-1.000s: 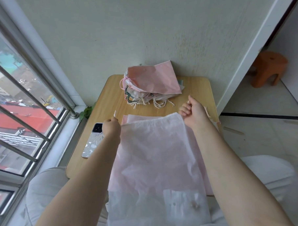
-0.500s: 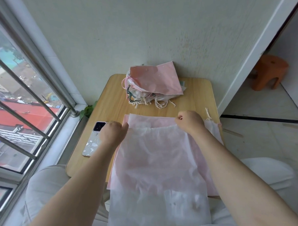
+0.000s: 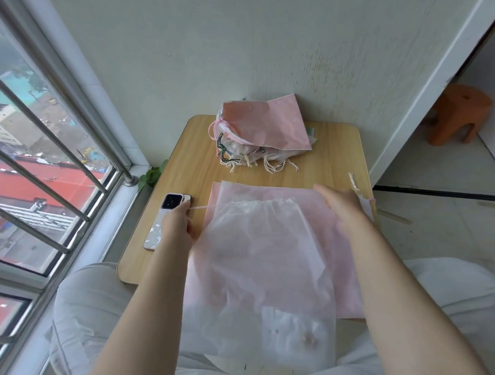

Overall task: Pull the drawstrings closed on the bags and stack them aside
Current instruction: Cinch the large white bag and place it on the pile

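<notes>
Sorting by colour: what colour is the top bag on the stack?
Pink with faint pale dots, head view.

A wooden table [image 3: 335, 155] stands against a pale wall [image 3: 234, 51], with a phone [image 3: 168, 222] lying face down near its left edge. Left of it is a barred window [image 3: 40, 156] looking onto red roofs, and a green leaf [image 3: 150, 176] shows by the sill. An orange stool [image 3: 458, 113] stands on the tiled floor [image 3: 440, 224] through the doorway on the right.
</notes>
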`<state>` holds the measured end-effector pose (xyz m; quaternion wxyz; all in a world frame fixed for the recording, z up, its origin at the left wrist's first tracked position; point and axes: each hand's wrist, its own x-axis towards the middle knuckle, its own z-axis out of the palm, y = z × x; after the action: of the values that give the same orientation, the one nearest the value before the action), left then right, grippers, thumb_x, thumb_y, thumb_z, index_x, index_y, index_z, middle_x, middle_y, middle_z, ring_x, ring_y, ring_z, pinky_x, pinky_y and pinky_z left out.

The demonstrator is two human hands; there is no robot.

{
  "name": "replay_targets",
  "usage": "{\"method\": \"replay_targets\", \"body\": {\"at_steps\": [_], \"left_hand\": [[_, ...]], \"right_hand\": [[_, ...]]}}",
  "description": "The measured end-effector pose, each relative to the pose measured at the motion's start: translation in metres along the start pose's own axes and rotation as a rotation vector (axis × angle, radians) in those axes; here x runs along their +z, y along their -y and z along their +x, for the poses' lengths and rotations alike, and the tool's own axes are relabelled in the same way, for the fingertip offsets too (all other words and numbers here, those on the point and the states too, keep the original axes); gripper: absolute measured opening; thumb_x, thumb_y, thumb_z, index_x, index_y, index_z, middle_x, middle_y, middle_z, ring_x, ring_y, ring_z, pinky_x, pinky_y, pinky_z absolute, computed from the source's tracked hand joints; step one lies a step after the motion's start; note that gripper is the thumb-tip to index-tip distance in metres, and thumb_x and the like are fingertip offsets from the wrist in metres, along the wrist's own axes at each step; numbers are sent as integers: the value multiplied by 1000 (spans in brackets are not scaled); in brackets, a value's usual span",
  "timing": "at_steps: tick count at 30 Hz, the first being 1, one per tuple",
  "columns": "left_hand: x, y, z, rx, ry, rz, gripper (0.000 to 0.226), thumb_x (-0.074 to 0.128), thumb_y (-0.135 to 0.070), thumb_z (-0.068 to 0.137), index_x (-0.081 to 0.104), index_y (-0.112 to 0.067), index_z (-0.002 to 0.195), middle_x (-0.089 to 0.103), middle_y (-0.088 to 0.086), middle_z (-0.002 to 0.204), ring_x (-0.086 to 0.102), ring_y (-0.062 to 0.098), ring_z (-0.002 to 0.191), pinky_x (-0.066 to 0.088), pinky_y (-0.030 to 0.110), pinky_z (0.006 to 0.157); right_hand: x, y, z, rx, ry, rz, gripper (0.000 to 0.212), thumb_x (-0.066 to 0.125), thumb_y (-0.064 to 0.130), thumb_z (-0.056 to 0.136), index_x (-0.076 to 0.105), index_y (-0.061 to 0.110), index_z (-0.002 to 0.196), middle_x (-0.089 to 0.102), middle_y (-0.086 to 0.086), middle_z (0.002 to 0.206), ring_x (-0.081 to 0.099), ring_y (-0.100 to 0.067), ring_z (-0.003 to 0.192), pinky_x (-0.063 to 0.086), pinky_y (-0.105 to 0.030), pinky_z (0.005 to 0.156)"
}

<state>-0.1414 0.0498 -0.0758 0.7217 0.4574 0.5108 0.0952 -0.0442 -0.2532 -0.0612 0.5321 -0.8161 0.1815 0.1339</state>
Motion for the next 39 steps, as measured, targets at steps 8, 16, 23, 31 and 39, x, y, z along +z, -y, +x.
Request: {"method": "replay_targets", "body": {"at_steps": [8,16,23,31,39], "left_hand": [[15,-8,-36,101,420,-270,38,60,-12,89,58,-18,51,59,1,74,59,12,72,43,25,73],[23,-13,-61,165,666,168,27,52,-33,99,56,-19,76,51,-2,61,55,13,56,38,22,51],[26,-6,-52,454,309,585,35,55,-31,97,55,-12,68,37,-2,49,31,17,47,24,24,48],[14,11,-29,618,26,736,34,51,-27,97,62,-2,76,55,3,63,51,24,66,33,32,59],[48,-28,-52,576,255,306,31,46,-22,99,51,-9,72,54,6,63,52,18,54,48,31,58]], "right_hand": [[25,5,-22,81,273,787,11,55,11,96,58,8,86,65,-8,85,63,-15,81,38,-17,51],[46,6,-43,107,387,808,34,53,22,100,37,18,70,38,4,50,33,-8,41,25,-18,42],[48,4,-48,-98,177,213,37,57,25,93,34,19,65,35,1,54,31,-16,50,26,-26,50],[44,-2,-39,-221,-99,5,31,52,23,94,38,15,67,48,2,66,44,-18,63,38,-30,58],[38,15,-46,-362,-106,-9,44,59,30,91,51,14,132,53,0,135,49,-16,124,40,-31,100]]}}
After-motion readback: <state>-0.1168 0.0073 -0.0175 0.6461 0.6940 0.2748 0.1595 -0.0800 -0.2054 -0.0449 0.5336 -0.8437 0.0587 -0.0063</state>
